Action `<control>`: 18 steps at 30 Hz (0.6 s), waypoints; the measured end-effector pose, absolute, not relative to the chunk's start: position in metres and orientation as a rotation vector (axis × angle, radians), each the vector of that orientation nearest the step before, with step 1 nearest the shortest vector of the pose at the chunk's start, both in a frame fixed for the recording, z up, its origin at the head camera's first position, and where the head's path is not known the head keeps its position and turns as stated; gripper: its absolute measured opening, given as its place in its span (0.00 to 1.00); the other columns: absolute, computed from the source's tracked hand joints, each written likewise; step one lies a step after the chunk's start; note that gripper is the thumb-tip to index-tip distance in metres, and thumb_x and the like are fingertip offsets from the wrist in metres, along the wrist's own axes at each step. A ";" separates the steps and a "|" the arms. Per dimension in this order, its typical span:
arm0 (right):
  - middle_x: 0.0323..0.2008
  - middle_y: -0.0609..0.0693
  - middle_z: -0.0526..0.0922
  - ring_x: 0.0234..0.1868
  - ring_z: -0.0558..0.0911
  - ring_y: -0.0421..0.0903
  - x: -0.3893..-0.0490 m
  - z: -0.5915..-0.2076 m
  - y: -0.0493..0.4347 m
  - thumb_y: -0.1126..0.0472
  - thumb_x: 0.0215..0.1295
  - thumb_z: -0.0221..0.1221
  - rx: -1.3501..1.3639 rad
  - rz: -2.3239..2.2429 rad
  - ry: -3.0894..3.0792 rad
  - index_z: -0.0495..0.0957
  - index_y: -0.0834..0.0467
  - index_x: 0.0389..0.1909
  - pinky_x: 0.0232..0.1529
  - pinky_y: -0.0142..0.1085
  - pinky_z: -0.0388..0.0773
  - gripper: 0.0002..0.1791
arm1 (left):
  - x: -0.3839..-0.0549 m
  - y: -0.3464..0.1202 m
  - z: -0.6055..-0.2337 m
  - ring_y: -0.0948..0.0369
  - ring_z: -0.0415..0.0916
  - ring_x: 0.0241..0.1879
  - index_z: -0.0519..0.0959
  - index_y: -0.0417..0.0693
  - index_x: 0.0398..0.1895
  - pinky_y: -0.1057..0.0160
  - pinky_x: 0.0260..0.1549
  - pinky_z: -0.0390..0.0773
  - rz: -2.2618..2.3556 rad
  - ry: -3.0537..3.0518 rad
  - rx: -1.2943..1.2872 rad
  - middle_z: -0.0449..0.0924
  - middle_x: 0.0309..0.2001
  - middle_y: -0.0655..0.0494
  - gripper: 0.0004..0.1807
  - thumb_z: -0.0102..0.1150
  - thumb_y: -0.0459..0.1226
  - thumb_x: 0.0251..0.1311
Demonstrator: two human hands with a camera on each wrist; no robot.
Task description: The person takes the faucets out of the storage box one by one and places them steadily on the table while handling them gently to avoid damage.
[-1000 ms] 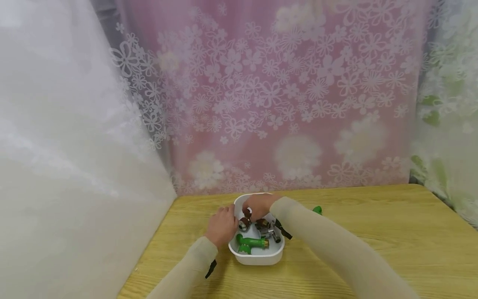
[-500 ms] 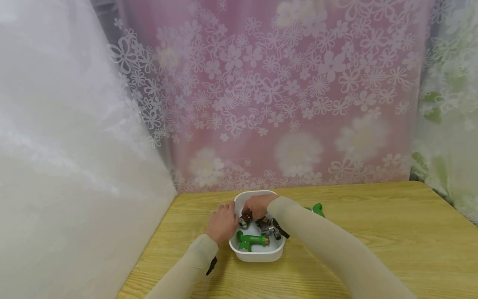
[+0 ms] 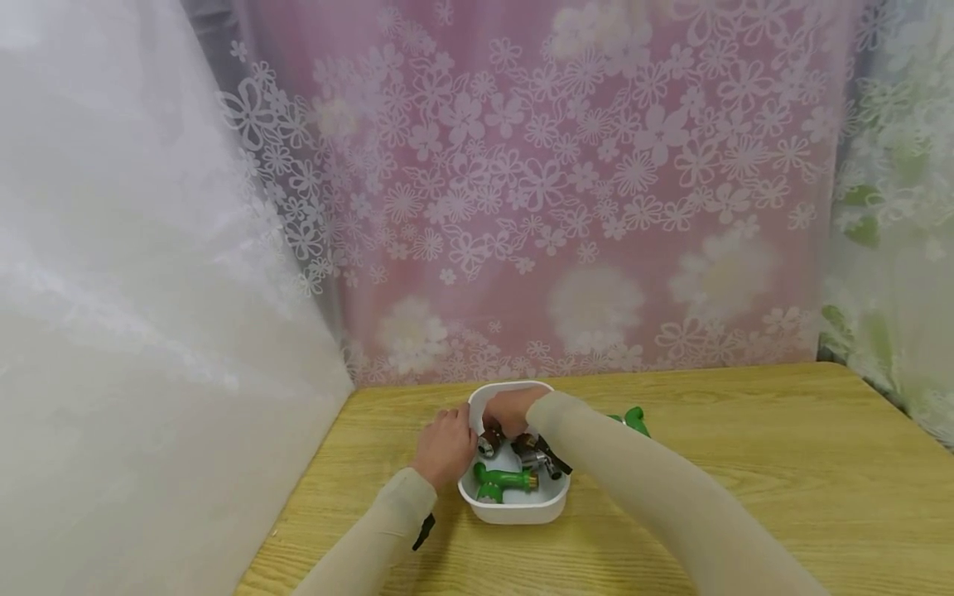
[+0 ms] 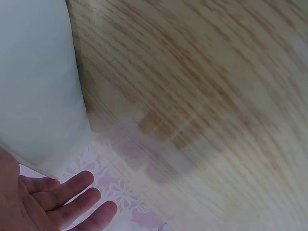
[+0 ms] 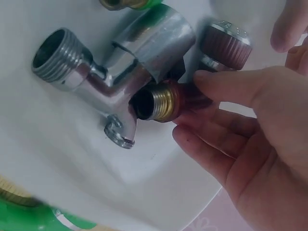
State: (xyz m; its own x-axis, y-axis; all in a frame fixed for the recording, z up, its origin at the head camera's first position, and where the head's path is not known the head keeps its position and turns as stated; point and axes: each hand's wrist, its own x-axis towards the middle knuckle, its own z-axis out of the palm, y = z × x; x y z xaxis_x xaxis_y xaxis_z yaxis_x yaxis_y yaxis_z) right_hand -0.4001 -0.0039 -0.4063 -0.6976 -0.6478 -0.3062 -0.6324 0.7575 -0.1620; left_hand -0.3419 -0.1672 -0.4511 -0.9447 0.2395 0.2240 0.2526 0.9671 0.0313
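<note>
In the head view, my left hand is at the left rim of a white plastic basin. Its thumb side is over the rim, while the other fingers spread outside the wall in the left wrist view. My right hand reaches into the far half of the basin. With thumb and fingers it grips a dark brown-red tap, whose threaded brass end points away from the palm. A chrome tap lies right against that end. Nearer the front of the basin is a green tap with a brass end.
The basin stands on a wood-grain table. Another green tap lies on the table to its right, partly covered by the right sleeve. A flowered pink curtain hangs behind, with a white sheet at the left.
The brown-red tap has turned and sits lower under my right hand. My right forearm has shifted slightly, showing more of the green tap on the table. My left hand stays at the rim.
</note>
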 end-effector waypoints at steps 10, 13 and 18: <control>0.32 0.38 0.82 0.32 0.79 0.38 -0.403 -0.412 -0.009 0.71 0.66 0.58 -0.916 -0.038 2.638 0.83 0.44 0.34 0.36 0.33 0.78 0.16 | -0.342 -0.167 -0.451 0.51 0.79 0.50 0.71 0.42 0.61 0.47 0.41 0.84 -0.091 -2.884 -0.381 0.82 0.48 0.47 0.19 0.47 0.43 0.74; 0.32 0.38 0.81 0.33 0.79 0.38 -0.407 -0.416 -0.010 0.70 0.67 0.60 -0.892 -0.027 2.654 0.82 0.43 0.34 0.37 0.34 0.78 0.15 | -0.341 -0.167 -0.450 0.51 0.79 0.50 0.71 0.42 0.61 0.47 0.41 0.84 -0.083 -2.889 -0.377 0.82 0.48 0.47 0.20 0.47 0.44 0.75; 0.32 0.39 0.82 0.31 0.80 0.39 -0.407 -0.416 -0.011 0.69 0.68 0.59 -0.889 -0.071 2.643 0.83 0.42 0.33 0.34 0.34 0.78 0.16 | -0.340 -0.166 -0.449 0.51 0.79 0.50 0.72 0.43 0.60 0.48 0.40 0.84 -0.062 -2.885 -0.375 0.82 0.47 0.47 0.19 0.46 0.44 0.75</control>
State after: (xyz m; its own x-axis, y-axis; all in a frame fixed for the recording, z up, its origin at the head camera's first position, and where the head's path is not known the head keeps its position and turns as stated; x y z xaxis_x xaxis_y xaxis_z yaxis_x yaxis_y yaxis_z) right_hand -0.4070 -0.0110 -0.4159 -0.7416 -0.5941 -0.3115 -0.5764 0.8019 -0.1571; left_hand -0.3402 -0.1664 -0.4490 -0.9405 0.2473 0.2329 0.2571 0.9663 0.0121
